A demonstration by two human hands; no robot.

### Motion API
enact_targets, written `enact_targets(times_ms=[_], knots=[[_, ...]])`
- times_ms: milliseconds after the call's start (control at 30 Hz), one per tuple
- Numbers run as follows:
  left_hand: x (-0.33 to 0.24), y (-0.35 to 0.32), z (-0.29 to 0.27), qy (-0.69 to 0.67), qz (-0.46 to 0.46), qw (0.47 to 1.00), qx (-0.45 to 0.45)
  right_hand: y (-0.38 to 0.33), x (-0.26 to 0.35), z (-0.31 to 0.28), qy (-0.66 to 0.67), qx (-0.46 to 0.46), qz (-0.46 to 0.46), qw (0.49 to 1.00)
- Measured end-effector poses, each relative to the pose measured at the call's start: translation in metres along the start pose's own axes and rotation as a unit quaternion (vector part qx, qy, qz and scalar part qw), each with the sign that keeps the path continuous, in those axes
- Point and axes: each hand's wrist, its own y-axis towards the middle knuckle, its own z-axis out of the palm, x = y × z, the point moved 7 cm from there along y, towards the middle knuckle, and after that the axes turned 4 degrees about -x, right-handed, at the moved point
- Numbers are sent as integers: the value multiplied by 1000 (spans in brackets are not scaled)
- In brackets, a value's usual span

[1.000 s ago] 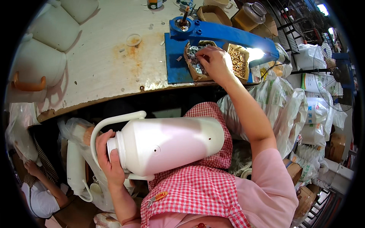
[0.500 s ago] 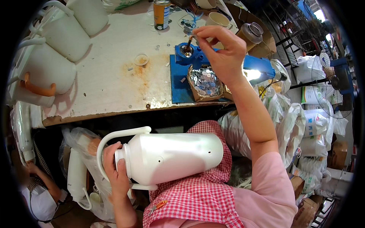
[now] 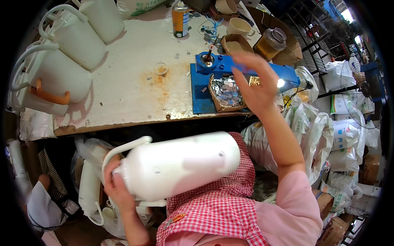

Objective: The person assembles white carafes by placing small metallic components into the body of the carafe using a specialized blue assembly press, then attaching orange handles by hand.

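Head-worn fisheye, left of pair: faces down across apron (image 3: 213, 205) to workbench (image 3: 131, 90), close range.

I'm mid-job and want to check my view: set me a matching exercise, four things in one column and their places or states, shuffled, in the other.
Column one
1. White flask
2. Spray can
3. Metal washers
4. Right hand

Column two
A. Heaped in a small carton on the blue base plate
B. Blurred, hiding part of the blue arm
C. Gripped near its mouth by the left hand
D. Standing toward the far side of the table

Pairs: 1-C, 2-D, 3-A, 4-B
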Motion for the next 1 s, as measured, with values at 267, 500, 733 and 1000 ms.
enact_targets(times_ms=[267, 500, 733, 1000], knots=[[-22, 56, -86, 117, 22, 962, -244, -93, 44, 87, 405, 205, 356, 817], [-56, 172, -3, -62, 49, 991, -104, -28, -3, 57, 459, 17, 415, 785], [-110, 173, 161, -79, 139, 987, 6, -82, -117, -55, 300, -186, 387, 852], [-91, 161, 215, -197, 87, 975, 64, -109, -147, -83, 308, -132, 368, 867]])
